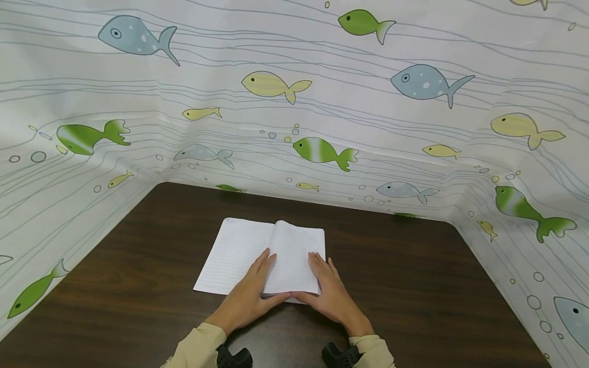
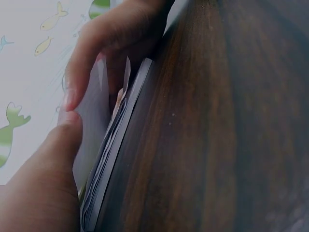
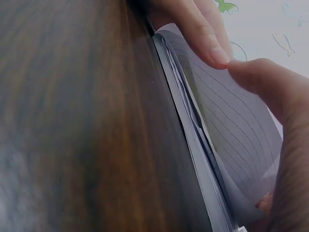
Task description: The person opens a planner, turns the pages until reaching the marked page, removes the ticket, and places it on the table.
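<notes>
An open notebook [image 1: 230,255] with lined white pages lies on the dark table. Its right-hand page [image 1: 292,255] bows up from the pages below, as the right wrist view also shows. My left hand [image 1: 248,294] rests on the notebook near the middle fold, with fairly straight fingers pointing away from me. At the right edge of the raised page is my right hand [image 1: 333,294], its fingers stretched forward. Both thumbs reach inward along the near edge, and their tips meet in front of the page. In the left wrist view, the page partly hides the right fingers.
The brown wooden table [image 1: 437,286] surrounds the notebook. White sheeting [image 1: 276,117] printed with fish stands along the table's back and sides. Dark wrist devices [image 1: 340,355] sit at both cuffs, below pale yellow sleeves [image 1: 198,345].
</notes>
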The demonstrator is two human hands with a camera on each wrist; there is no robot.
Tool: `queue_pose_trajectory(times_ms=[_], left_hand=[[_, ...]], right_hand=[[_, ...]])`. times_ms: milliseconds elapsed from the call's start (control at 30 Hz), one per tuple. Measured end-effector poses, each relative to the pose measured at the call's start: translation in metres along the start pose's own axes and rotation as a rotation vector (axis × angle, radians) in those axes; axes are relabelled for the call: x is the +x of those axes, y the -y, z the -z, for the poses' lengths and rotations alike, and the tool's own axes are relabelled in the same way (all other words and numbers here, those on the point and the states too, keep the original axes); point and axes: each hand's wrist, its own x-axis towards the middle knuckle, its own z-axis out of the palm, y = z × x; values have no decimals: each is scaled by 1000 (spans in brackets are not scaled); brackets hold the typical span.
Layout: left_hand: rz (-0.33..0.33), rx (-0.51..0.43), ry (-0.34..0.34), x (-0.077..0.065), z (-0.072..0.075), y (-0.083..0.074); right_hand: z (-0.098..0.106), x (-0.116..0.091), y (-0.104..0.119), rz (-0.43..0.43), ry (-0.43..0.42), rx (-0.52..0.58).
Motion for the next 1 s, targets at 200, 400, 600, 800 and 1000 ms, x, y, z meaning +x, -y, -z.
queue_pose_trajectory(times_ms=[200, 400, 600, 800, 1000], left_hand=[[-17, -3, -24, 0, -1, 1], [-28, -1, -23, 0, -2, 1], [-30, -3, -23, 0, -1, 1], [-55, -11, -36, -1, 0, 1], [-135, -1, -113, 0, 0, 3]], right_hand=[[0, 0, -1, 2, -4, -3], [0, 0, -2, 12, 3, 10], [-1, 0, -4, 25, -9, 50], [-4, 2, -5, 42, -84, 72], [-6, 3, -5, -34, -192, 93]])
